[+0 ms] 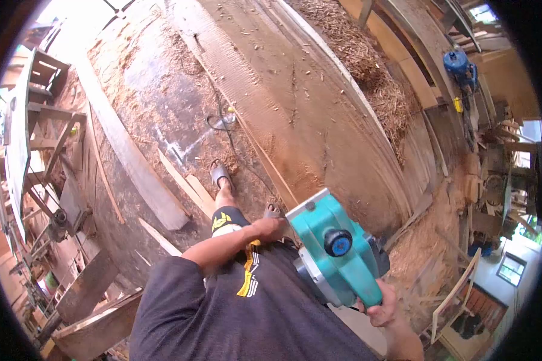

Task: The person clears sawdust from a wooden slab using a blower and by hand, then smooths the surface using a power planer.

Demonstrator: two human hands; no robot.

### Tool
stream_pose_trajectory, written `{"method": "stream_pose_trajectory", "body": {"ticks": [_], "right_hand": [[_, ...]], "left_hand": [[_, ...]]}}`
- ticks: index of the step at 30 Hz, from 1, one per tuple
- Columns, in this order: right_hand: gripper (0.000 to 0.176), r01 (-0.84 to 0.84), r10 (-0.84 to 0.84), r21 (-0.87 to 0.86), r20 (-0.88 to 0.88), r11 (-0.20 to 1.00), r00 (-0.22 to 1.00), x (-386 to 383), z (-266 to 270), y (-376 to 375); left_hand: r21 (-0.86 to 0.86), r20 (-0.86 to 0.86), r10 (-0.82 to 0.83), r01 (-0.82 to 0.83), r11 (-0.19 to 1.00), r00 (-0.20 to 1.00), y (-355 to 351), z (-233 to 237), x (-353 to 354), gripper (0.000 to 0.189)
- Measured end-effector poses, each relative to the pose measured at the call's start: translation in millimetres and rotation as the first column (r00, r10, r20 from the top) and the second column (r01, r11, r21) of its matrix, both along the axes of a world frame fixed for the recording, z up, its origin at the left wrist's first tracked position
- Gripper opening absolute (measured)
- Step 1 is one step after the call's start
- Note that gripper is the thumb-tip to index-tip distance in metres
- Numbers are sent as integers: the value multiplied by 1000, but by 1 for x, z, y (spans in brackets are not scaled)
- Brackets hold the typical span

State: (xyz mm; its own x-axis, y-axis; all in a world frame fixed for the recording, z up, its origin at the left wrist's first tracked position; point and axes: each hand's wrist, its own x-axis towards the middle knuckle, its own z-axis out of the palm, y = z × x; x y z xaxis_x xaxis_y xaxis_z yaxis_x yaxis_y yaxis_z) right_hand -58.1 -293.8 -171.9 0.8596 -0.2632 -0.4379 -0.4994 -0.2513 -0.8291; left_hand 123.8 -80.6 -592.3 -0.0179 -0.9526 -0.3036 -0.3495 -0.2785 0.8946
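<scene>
A large teal electric planer [343, 249] with a black and blue knob is tilted close to my body at the near end of a broad plank [295, 114]. My right hand [384, 305] is wrapped around its rear handle. My left hand [270, 229] is in front of my shirt, just left of the planer's front plate; its fingers are too small and partly hidden to read. The plank's brown face shows ridged marks, cracks and scattered shavings. Whether the planer touches the wood cannot be made out.
Wood shavings [367, 72] are heaped along the plank's right side. A dark cable [229, 129] runs over the dusty floor near my sandalled foot [220, 173]. A long board [132, 150] lies left, beside wooden frames [48, 126]. A blue power tool [457, 63] sits at far right.
</scene>
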Motion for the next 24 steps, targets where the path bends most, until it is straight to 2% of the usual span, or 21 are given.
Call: {"method": "stream_pose_trajectory", "body": {"ticks": [1,2,4,6,9,11,14,17,19,20,22,23,24], "right_hand": [[71,-39,39,13,18,999,999,18,0,-3],[66,-80,79,25,36,996,996,37,-1,-4],[64,-30,25,82,69,996,997,74,-5,2],[61,-13,2,118,92,993,996,118,-7,7],[56,-14,-4,140,126,990,992,182,-4,14],[52,-8,-17,153,164,988,986,216,-8,18],[46,-4,-31,158,216,987,976,271,-11,23],[43,27,-79,215,235,976,969,332,-8,32],[43,28,-79,199,253,980,964,374,-9,37],[43,27,-78,189,264,982,961,396,-10,38],[44,8,-54,170,267,985,962,440,-10,40],[45,-2,-42,160,272,987,961,464,-10,41],[46,-12,-28,144,277,990,961,488,-11,44]], "left_hand": [[-116,-1,-7,6,993,1000,-1,-24,-20,49],[-185,-49,-40,31,982,998,-9,-27,-34,49],[-254,-207,-198,143,957,958,-34,-7,-54,48],[-288,-401,-402,303,908,823,-59,23,-71,47],[-365,-574,-608,494,789,548,-73,48,-79,46],[-406,-618,-662,550,730,423,-67,50,-73,46],[-414,-676,-650,550,725,348,-53,52,-49,45],[-332,-751,-518,444,832,409,-32,59,-9,41],[-237,-805,-358,297,925,474,-11,61,20,36],[-244,-762,-279,139,960,585,0,45,23,36],[184,-536,0,117,976,844,22,46,68,38],[384,-354,104,43,922,930,32,46,92,40],[424,-269,320,-187,886,908,43,41,110,40]]}}
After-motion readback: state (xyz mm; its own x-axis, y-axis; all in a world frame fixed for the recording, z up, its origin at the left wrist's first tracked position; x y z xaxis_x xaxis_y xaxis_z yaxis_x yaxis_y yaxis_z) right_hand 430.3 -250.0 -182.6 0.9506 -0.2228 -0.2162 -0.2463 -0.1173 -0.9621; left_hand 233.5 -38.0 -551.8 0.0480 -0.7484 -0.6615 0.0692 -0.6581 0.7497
